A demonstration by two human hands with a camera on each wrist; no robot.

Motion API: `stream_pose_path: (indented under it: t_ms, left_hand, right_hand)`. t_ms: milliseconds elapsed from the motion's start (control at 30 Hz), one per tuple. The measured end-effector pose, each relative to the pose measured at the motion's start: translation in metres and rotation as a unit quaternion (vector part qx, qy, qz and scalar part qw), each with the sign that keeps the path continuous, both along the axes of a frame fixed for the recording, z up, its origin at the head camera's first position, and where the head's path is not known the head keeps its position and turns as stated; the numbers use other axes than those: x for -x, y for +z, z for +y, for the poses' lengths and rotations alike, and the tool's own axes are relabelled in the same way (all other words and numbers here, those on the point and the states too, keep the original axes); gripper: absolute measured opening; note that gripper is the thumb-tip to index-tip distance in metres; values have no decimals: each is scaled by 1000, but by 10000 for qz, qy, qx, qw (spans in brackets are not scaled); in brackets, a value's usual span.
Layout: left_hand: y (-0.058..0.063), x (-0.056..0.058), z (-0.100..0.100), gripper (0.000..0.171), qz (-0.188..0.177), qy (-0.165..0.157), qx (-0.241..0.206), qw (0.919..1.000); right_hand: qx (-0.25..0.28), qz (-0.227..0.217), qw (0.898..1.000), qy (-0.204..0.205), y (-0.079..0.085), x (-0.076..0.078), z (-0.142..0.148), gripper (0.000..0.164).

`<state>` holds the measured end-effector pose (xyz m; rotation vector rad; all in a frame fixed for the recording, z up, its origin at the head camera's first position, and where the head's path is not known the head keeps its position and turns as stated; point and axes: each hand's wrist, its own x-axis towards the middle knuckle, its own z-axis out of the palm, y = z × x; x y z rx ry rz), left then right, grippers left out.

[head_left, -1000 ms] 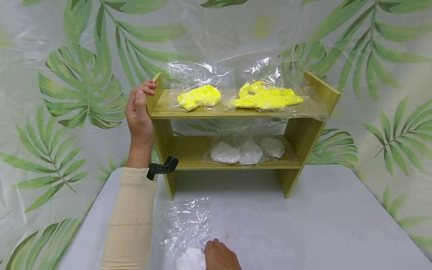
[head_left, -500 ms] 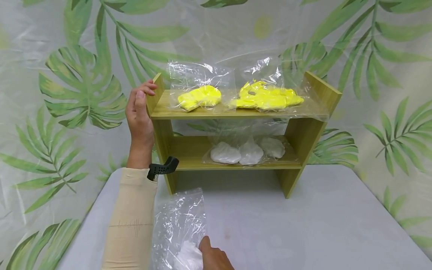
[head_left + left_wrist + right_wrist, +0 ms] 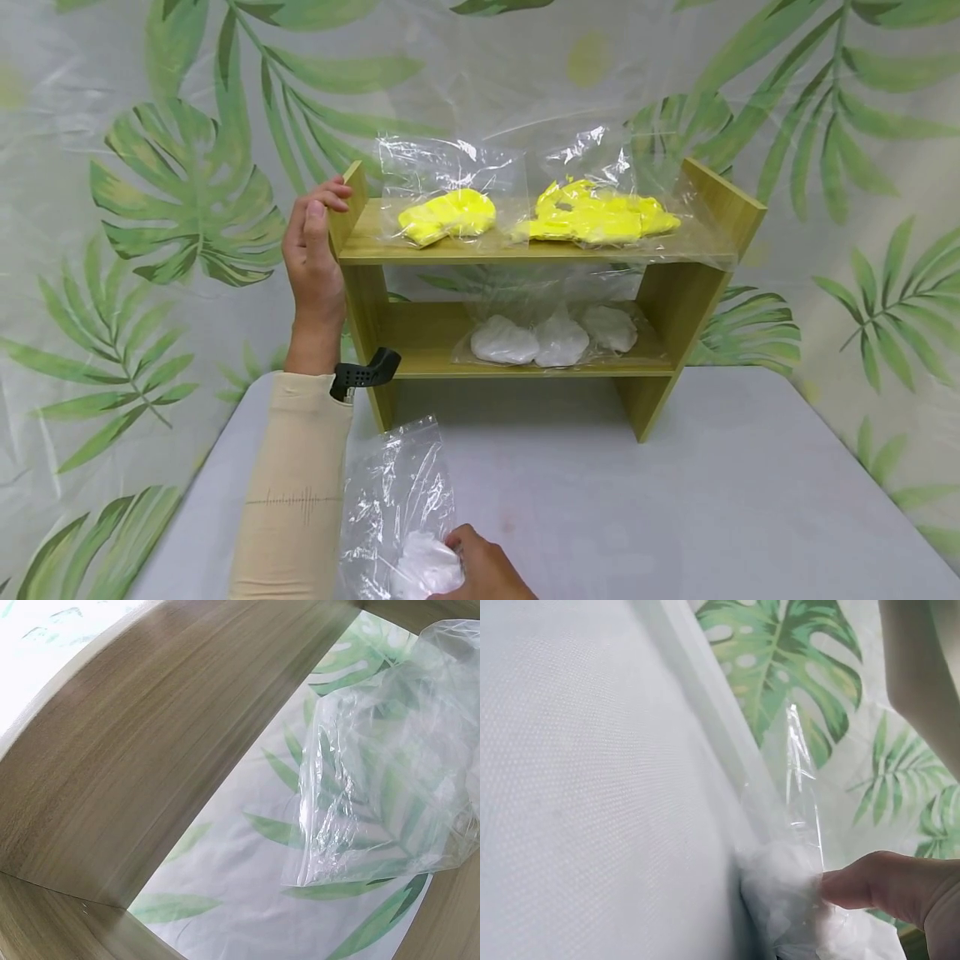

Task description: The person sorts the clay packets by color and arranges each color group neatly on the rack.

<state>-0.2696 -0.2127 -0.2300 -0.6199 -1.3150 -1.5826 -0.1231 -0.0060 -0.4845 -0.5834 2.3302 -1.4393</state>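
Observation:
My left hand (image 3: 315, 258) is raised at the left side panel of a two-tier wooden shelf (image 3: 525, 252), its fingers bent over the panel's upper edge. At the bottom of the head view, my right hand (image 3: 487, 571) grips a clear plastic bag (image 3: 397, 475) holding a white, soft-looking lump (image 3: 427, 567). The right wrist view shows the thumb (image 3: 870, 881) pressed against this bag (image 3: 802, 802); the other fingers are hidden. The left wrist view shows the shelf's wood (image 3: 150, 742) and a clear bag (image 3: 360, 787), but no hand.
Bagged yellow lumps (image 3: 450, 215) and a larger yellow mass (image 3: 600, 217) lie on the top tier. Bagged white lumps (image 3: 558, 337) sit on the middle tier, toward the right. The shelf stands on a pale table (image 3: 675, 500) before a leaf-patterned curtain (image 3: 825, 275).
The bag in my right hand has shifted slightly left, and its upper end has lifted and tilted. My right hand has turned, showing its thumb side. My left hand has stayed at the shelf.

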Motion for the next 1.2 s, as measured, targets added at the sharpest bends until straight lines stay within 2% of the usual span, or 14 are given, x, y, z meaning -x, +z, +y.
stream_pose_path:
  t_ms: [100, 233, 367, 533, 633, 767, 1033, 1200]
  left_hand:
    - [0, 0, 0, 27, -7, 6, 4, 10000]
    - [0, -1, 0, 27, -38, 16, 12, 10000]
    - [0, -1, 0, 27, -76, 42, 11, 10000]
    - [0, -1, -1, 27, -57, 54, 9, 10000]
    - [0, 0, -1, 27, -25, 25, 12, 10000]
    - [1, 0, -1, 27, -22, 28, 10, 10000]
    - [1, 0, 0, 28, 0, -16, -7, 10000]
    - [1, 0, 0, 27, -58, 24, -4, 10000]
  right_hand:
    - [18, 124, 9999, 107, 0, 1, 0, 39]
    - [101, 8, 9997, 220, 1, 2, 1, 25]
    - [69, 26, 9992, 382, 1, 4, 2, 18]
    - [387, -73, 9961, 790, 5, 7, 5, 15]
    - [489, -150, 9944, 929, 10, 8, 8, 15]
    - [400, -262, 9953, 841, 15, 9, 12, 19]
    - [744, -992, 9906, 581, 12, 9, 14, 28]
    - [886, -826, 9911, 544, 13, 12, 17, 35]
